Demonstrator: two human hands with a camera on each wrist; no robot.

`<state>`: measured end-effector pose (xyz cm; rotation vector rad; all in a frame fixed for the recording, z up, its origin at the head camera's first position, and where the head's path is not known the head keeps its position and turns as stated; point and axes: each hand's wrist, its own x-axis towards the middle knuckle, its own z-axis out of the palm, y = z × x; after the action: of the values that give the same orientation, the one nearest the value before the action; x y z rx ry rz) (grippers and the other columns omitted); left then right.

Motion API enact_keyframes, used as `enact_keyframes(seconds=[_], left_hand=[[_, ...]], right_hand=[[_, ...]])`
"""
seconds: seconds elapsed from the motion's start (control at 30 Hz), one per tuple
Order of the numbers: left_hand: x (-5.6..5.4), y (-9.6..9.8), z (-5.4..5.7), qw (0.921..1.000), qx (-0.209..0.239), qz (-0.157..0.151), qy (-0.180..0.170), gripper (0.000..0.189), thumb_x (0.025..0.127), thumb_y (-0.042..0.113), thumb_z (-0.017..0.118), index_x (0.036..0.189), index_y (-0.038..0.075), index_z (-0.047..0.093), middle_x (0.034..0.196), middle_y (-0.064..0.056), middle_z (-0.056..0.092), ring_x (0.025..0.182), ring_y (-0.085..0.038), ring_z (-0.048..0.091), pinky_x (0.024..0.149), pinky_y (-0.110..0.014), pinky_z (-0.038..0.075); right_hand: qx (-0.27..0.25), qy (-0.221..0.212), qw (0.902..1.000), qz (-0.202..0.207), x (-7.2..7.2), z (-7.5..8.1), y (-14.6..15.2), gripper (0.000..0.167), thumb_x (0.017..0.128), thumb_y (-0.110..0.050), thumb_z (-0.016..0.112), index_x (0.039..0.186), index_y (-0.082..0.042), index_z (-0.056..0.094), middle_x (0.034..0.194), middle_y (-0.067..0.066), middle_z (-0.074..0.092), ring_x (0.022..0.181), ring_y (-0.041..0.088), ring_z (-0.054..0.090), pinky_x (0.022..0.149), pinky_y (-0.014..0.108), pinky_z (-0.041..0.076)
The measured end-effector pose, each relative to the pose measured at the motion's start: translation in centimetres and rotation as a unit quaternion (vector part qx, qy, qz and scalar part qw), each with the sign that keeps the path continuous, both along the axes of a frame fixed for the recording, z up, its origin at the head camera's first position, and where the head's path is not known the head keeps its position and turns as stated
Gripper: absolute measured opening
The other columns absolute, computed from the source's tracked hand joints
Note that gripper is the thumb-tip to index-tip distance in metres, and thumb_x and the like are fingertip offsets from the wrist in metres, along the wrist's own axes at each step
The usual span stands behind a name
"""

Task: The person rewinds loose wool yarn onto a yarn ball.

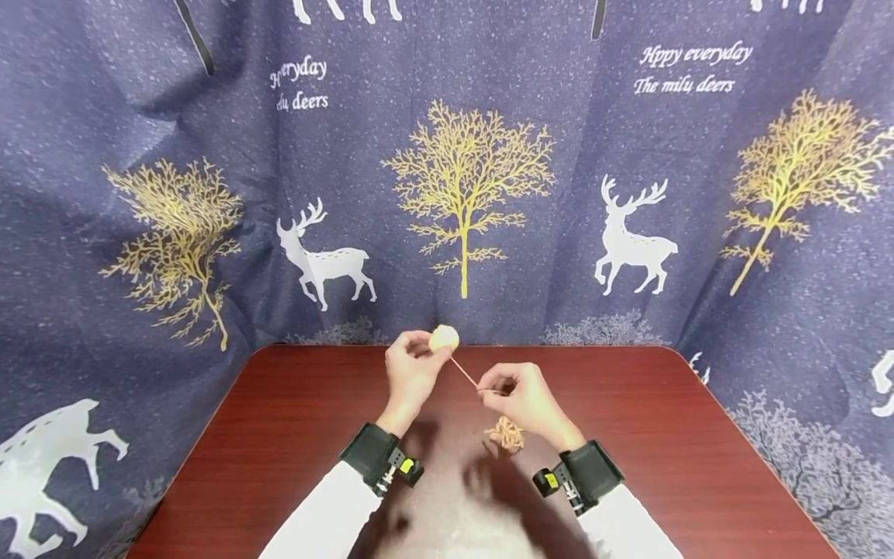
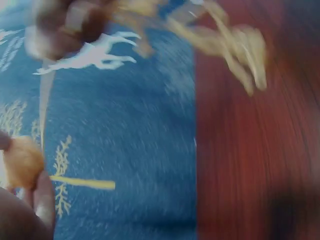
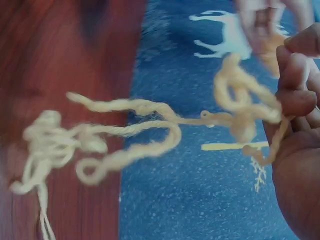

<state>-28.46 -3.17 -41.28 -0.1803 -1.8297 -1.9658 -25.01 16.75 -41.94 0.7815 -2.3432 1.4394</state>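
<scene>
My left hand (image 1: 410, 382) pinches a small pale-yellow ball of yarn (image 1: 444, 338) between fingertips and thumb, above the table's far part. A taut strand (image 1: 464, 373) slants down from the ball to my right hand (image 1: 524, 400), whose thumb and fingers pinch it. Below the right hand shows a loose tangle of the same yarn (image 1: 506, 435). Seen from the right wrist, loops and loose lengths of yarn (image 3: 155, 107) trail away from that hand toward a bunched clump (image 3: 47, 140). The left wrist view is blurred, with the wound ball (image 2: 22, 162) at its left edge.
A red-brown wooden table (image 1: 293, 435) lies under both hands. Behind and beside it hangs a dark blue cloth (image 1: 503, 310) printed with trees and white deer. Both wrists wear black straps, each with a small camera (image 1: 547, 481).
</scene>
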Motion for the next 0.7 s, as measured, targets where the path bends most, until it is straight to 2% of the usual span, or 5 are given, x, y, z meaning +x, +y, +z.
enact_keyframes(seconds=[0.17, 0.37, 0.53, 0.63, 0.7], left_hand=[[0.0, -1.0, -1.4, 0.9648, -0.250, -0.049, 0.063, 0.037, 0.062, 0.003, 0.088, 0.091, 0.006, 0.065, 0.085, -0.004, 0.067, 0.075, -0.017, 0.067, 0.070, -0.026, 0.058], [0.5, -1.8, -0.8, 0.8889, -0.384, -0.241, 0.068, 0.035, 0.062, 0.005, 0.087, 0.088, 0.012, 0.065, 0.080, 0.006, 0.066, 0.074, -0.010, 0.062, 0.069, -0.027, 0.054], [1.1, -2.1, 0.4, 0.8316, -0.354, -0.426, 0.039, 0.029, 0.068, -0.005, 0.081, 0.091, 0.006, 0.066, 0.081, -0.002, 0.071, 0.076, -0.008, 0.067, 0.075, -0.029, 0.060], [1.3, -2.1, 0.8, 0.8219, -0.265, -0.503, 0.039, 0.031, 0.071, -0.010, 0.078, 0.097, -0.002, 0.065, 0.089, -0.008, 0.072, 0.084, -0.010, 0.069, 0.082, -0.035, 0.061], [1.5, -2.1, 1.2, 0.8321, -0.192, -0.518, 0.046, 0.033, 0.072, -0.011, 0.077, 0.101, -0.008, 0.063, 0.095, -0.009, 0.072, 0.089, -0.012, 0.069, 0.084, -0.039, 0.061]], right_hand=[[-0.147, -0.064, 0.9863, 0.039, -0.3, 0.9, 0.6, 0.008, 0.082, 0.009, 0.073, 0.088, 0.004, 0.072, 0.069, 0.004, 0.067, 0.053, 0.011, 0.056, 0.048, 0.022, 0.050], [-0.366, -0.175, 0.9104, 0.082, -0.8, 1.1, 1.1, 0.015, 0.090, 0.009, 0.063, 0.087, -0.003, 0.072, 0.068, 0.002, 0.064, 0.052, 0.005, 0.046, 0.043, 0.013, 0.035], [-0.451, -0.209, 0.8661, 0.055, -1.5, 0.9, 1.4, 0.027, 0.096, 0.005, 0.054, 0.083, -0.009, 0.072, 0.068, -0.002, 0.058, 0.054, 0.003, 0.046, 0.041, 0.011, 0.031], [-0.451, -0.212, 0.8668, 0.012, -1.9, 0.4, 1.3, 0.026, 0.097, 0.004, 0.056, 0.081, -0.009, 0.072, 0.073, -0.001, 0.061, 0.056, 0.004, 0.049, 0.043, 0.011, 0.036], [-0.422, -0.209, 0.8818, -0.029, -2.0, -0.1, 1.0, 0.020, 0.095, 0.004, 0.060, 0.083, -0.007, 0.073, 0.075, 0.000, 0.065, 0.058, 0.006, 0.053, 0.046, 0.013, 0.042]])
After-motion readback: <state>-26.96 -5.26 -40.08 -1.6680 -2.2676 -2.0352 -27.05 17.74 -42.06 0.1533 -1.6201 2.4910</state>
